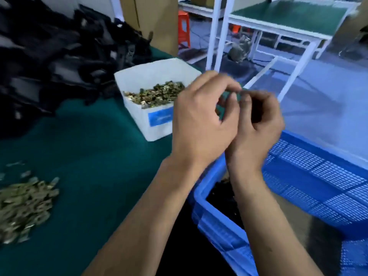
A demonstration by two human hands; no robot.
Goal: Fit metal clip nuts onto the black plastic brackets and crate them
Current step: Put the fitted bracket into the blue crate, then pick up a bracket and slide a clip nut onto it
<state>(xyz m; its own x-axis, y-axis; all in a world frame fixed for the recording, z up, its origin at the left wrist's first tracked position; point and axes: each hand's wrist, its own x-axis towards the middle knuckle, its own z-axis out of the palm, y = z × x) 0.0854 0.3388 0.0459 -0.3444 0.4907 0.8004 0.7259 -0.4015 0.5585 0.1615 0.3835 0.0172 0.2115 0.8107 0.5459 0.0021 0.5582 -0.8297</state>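
My left hand [201, 116] and my right hand [256, 128] are raised together over the near corner of the blue crate [215, 222], fingertips meeting, both blurred by motion. My right hand's curled fingers wrap a dark shape that looks like a black bracket [256, 116]. My left hand's fingers are curled at the same spot; whether they pinch anything is hidden. A heap of black plastic brackets [49, 56] fills the far left of the table. Brass-coloured clip nuts [157, 94] fill a white box [151, 124]. Some black brackets [225, 198] lie inside the crate.
A loose pile of clip nuts [23, 204] lies on the green table mat [99, 156] at the near left. Beyond the table stand a white-framed bench with a green top [288, 16], an orange stool [184, 28] and cardboard boxes [155, 20].
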